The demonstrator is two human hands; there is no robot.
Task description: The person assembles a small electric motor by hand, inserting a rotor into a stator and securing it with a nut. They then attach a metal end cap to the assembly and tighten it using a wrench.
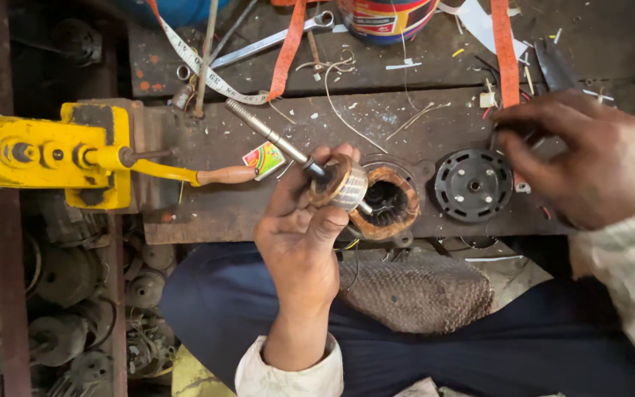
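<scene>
Cluttered wooden desk (273, 213) strewn with wire scraps, a motor job spread across it.
A rotor (339, 184) on its long shaft sits pinched in the left hand (299, 242), raised just over the copper-wound stator (391, 202); a slack grip could drop it onto the windings. The right hand (589, 158), fingers curled over something hidden, hovers near the black end cover (473, 185).
</scene>
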